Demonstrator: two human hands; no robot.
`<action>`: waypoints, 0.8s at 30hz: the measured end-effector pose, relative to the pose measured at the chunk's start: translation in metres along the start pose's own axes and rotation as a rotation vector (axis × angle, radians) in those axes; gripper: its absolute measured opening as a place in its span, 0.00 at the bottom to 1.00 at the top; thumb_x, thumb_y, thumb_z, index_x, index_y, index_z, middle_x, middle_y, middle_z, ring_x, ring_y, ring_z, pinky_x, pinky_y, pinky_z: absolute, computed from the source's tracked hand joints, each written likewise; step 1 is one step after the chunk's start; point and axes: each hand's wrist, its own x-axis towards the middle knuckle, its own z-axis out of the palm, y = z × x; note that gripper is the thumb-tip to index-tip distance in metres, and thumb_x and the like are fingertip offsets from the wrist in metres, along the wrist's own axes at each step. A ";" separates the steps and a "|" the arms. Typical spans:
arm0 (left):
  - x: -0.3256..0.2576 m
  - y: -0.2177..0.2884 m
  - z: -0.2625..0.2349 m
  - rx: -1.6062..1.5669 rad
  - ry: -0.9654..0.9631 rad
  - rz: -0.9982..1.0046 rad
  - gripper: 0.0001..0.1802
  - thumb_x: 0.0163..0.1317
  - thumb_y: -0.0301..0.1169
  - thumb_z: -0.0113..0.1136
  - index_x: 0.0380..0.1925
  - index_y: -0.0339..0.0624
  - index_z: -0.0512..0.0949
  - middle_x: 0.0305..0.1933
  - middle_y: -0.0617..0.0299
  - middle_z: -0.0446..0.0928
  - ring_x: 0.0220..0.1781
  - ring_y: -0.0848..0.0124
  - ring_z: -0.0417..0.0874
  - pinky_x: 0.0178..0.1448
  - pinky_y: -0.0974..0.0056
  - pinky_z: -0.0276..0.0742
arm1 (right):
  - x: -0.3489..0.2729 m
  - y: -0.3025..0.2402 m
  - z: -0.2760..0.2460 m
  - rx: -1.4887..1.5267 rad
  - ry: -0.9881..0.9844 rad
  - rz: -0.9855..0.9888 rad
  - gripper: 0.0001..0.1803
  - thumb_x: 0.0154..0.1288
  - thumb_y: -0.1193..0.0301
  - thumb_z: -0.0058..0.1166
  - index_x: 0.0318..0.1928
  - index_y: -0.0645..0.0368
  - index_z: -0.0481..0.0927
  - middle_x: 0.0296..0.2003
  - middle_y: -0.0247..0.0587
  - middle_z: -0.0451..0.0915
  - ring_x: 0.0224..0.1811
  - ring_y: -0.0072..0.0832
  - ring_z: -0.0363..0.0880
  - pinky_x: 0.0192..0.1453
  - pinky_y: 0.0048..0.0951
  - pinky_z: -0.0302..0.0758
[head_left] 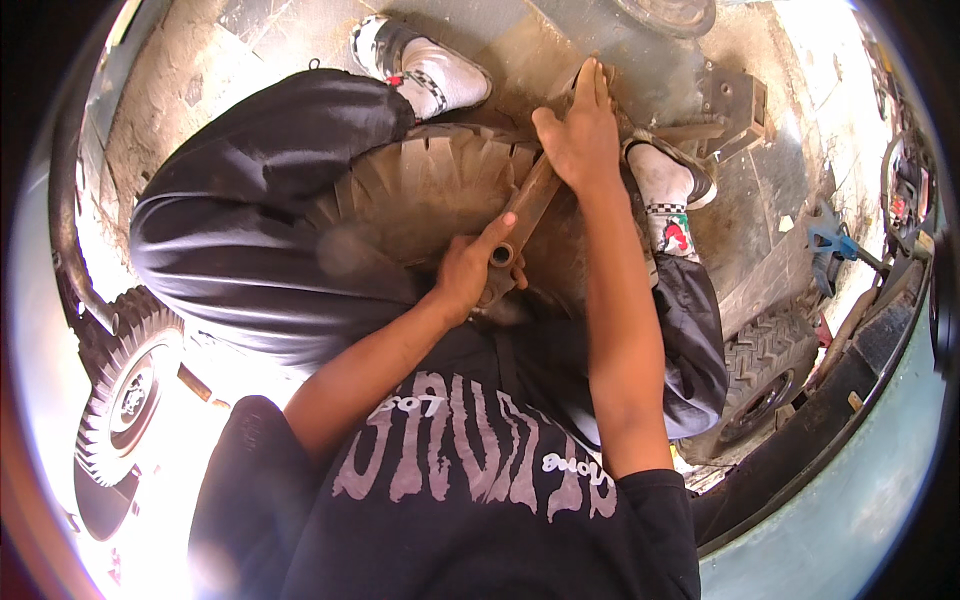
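A long brown metal bar slants away from me between my legs, above a large worn tyre. Its near end has a round eye with a hollow sleeve. My left hand wraps round this near end, thumb lying along the side and fingertips showing past the eye. Farther off, my right hand rests over the bar's far part, fingers stretched forward and thumb apart. That hand hides much of the far end, so its shape cannot be made out.
A dark metal bracket or block lies beyond my right foot. Another treaded wheel stands to the right, near a blue clamp-like thing. At the left are a vehicle wheel and a bent dark pipe. A round pan-like thing sits at the far edge.
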 end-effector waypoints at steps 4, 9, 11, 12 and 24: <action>-0.002 0.004 0.002 0.017 0.034 -0.015 0.39 0.73 0.65 0.58 0.33 0.32 0.85 0.28 0.52 0.84 0.30 0.62 0.88 0.42 0.61 0.82 | -0.035 -0.013 0.001 -0.082 0.024 -0.056 0.54 0.62 0.63 0.63 0.81 0.77 0.53 0.83 0.73 0.52 0.85 0.66 0.52 0.88 0.56 0.52; -0.001 0.008 0.002 0.004 0.018 -0.022 0.39 0.74 0.65 0.57 0.35 0.32 0.85 0.28 0.52 0.84 0.30 0.63 0.88 0.42 0.61 0.82 | -0.031 -0.017 0.008 -0.137 0.029 -0.035 0.53 0.62 0.65 0.61 0.82 0.76 0.53 0.82 0.73 0.53 0.86 0.64 0.50 0.88 0.55 0.53; -0.002 0.007 0.005 0.019 0.032 -0.029 0.39 0.74 0.65 0.57 0.35 0.32 0.85 0.29 0.53 0.84 0.30 0.63 0.88 0.42 0.61 0.82 | -0.020 -0.005 0.008 -0.048 0.080 -0.024 0.54 0.62 0.62 0.63 0.82 0.74 0.53 0.83 0.71 0.52 0.86 0.64 0.51 0.89 0.56 0.52; -0.002 0.007 0.004 0.029 0.044 -0.031 0.39 0.74 0.65 0.57 0.36 0.32 0.85 0.29 0.53 0.84 0.30 0.63 0.88 0.42 0.61 0.82 | -0.012 -0.002 0.008 -0.029 0.071 -0.005 0.54 0.62 0.62 0.63 0.82 0.74 0.53 0.83 0.71 0.52 0.86 0.64 0.51 0.89 0.57 0.52; 0.001 0.003 0.004 -0.059 0.029 -0.018 0.39 0.73 0.65 0.60 0.41 0.30 0.84 0.30 0.52 0.85 0.30 0.62 0.88 0.42 0.61 0.82 | -0.017 -0.004 0.015 -0.108 0.105 -0.026 0.53 0.63 0.64 0.59 0.83 0.74 0.52 0.83 0.69 0.52 0.85 0.65 0.53 0.88 0.57 0.53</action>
